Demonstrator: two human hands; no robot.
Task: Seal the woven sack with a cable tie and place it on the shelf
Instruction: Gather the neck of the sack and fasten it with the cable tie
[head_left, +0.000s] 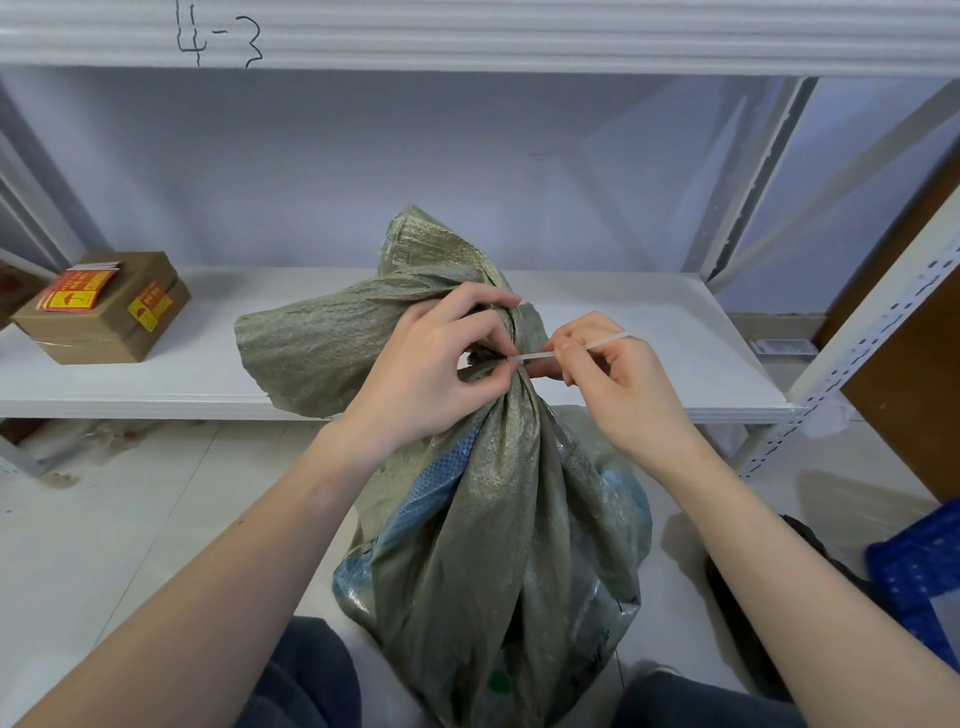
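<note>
A grey-green woven sack (498, 545) stands on the floor between my knees, its mouth gathered into a twisted neck. My left hand (431, 364) grips that neck, thumb and forefinger pinching the tie's head end against the fabric. A thin white cable tie (576, 347) runs from the neck out to the right. My right hand (618, 384) pinches the tie's free tail between thumb and fingers. The loose top flap of the sack leans over the front edge of the white shelf (649, 353).
A brown cardboard box (104, 312) with red and yellow labels sits on the shelf at left. A perforated white upright (857, 353) and a brown panel (914, 405) stand at right. A blue woven bag (919, 582) lies on the tiled floor at right.
</note>
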